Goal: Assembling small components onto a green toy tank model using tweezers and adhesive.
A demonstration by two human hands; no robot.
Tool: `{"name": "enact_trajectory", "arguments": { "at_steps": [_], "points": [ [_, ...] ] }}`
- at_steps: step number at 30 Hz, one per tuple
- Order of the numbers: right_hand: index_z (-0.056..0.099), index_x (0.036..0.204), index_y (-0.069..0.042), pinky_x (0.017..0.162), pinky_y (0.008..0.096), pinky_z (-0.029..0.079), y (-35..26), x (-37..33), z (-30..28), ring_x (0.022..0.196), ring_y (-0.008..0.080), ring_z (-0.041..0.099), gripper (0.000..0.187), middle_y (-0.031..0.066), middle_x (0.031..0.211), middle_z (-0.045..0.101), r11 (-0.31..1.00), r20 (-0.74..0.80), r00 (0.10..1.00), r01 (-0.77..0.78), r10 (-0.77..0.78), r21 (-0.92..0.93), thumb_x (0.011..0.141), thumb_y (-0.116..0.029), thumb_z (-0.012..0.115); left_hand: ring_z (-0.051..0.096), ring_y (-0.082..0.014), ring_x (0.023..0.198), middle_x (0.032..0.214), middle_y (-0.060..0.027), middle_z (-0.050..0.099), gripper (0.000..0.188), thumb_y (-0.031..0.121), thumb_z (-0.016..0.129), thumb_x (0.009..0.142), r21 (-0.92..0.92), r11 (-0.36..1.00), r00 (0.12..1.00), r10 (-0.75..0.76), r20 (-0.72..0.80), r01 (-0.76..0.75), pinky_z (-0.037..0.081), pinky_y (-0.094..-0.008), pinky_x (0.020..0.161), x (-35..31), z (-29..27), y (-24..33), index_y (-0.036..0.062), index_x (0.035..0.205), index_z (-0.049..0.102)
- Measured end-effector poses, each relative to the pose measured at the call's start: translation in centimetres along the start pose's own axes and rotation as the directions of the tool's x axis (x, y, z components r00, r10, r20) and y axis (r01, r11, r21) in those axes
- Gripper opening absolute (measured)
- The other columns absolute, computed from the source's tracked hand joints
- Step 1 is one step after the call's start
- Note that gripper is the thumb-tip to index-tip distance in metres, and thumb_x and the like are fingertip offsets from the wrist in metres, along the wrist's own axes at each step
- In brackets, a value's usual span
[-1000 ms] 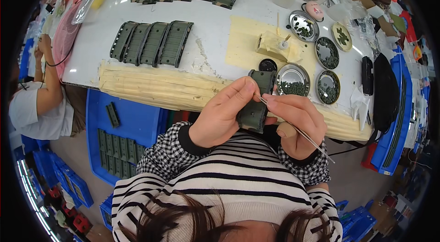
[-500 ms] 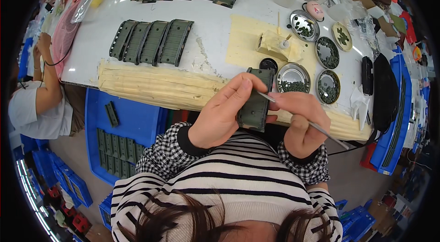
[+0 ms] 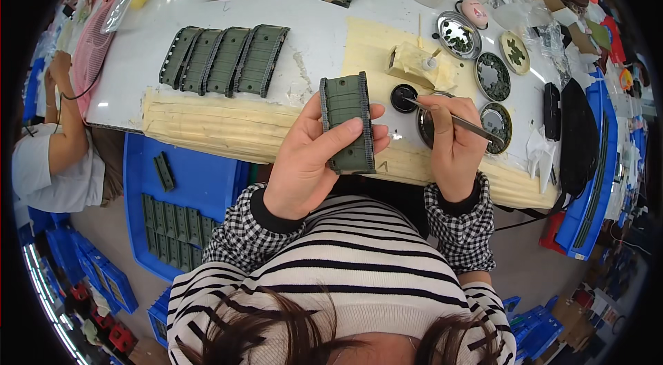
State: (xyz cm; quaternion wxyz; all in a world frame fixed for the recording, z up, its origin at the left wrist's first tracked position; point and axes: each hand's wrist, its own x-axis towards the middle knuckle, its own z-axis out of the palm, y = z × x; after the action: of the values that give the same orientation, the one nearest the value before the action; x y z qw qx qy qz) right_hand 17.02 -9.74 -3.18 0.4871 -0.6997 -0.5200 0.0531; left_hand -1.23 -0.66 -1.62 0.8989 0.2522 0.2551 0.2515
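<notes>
My left hand is closed around a dark green rectangular model part with ridged, toothed long edges, its thumb lying across the flat face. Pinched in my right hand is a pair of metal tweezers. Their tips reach the small round black dish on the table; whether they hold anything is too small to tell. Beneath the right hand, a steel dish is partly covered. Round dishes of small green pieces stand further right.
Similar green parts lie in two rows on the white table. A tape-covered block stands behind the black dish. Padded wrapping covers the table's front edge. At left below, a blue bin holds more green parts. Another person sits at the far left.
The tweezers have left the green part and moved to the black dish. My left hand has shifted left with the part, whose face now shows more fully.
</notes>
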Motion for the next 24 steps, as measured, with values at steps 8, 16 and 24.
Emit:
{"name": "enact_trajectory", "arguments": {
  "at_steps": [8, 16, 24],
  "points": [
    [0.07, 0.094, -0.003, 0.068, 0.031, 0.044, 0.3, 0.0, 0.2, 0.075, 0.0216, 0.054, 0.01, 0.0071, 0.08, 0.065, 0.999, 0.0, 0.999, 0.043, -0.044, -0.029, 0.09, -0.01, 0.063, 0.061, -0.0236, 0.107, 0.115, -0.0119, 0.057, 0.05, 0.005, 0.055, 0.093, -0.066, 0.998, 1.0, -0.014, -0.003, 0.013, 0.05, -0.0438, 0.1, -0.2, -0.3, -0.1, 0.0027, 0.139, 0.036],
    [0.069, 0.094, -0.001, 0.073, 0.0307, 0.045, -0.4, -0.3, -0.4, 0.079, 0.0221, 0.056, 0.013, 0.0085, 0.086, 0.067, 0.994, -0.055, 0.998, 0.008, -0.002, 0.106, 0.093, -0.007, 0.058, 0.059, -0.0282, 0.114, 0.125, -0.0174, 0.056, 0.037, 0.007, 0.052, 0.095, -0.102, 0.995, 1.0, 0.006, -0.02, -0.008, 0.053, -0.0453, 0.095, -0.4, -0.2, -0.1, 0.0098, 0.13, 0.041],
    [0.068, 0.094, 0.002, 0.076, 0.0332, 0.045, -2.3, -0.6, -2.1, 0.08, 0.0236, 0.057, 0.016, 0.011, 0.089, 0.067, 0.974, -0.049, 0.995, 0.094, -0.086, 0.205, 0.093, -0.005, 0.053, 0.061, -0.0287, 0.111, 0.128, -0.0221, 0.054, 0.035, 0.008, 0.05, 0.096, -0.267, 0.964, 0.998, -0.036, -0.056, 0.02, 0.056, -0.043, 0.089, -0.2, -0.5, 0.3, 0.0102, 0.129, 0.041]
  ]
}}
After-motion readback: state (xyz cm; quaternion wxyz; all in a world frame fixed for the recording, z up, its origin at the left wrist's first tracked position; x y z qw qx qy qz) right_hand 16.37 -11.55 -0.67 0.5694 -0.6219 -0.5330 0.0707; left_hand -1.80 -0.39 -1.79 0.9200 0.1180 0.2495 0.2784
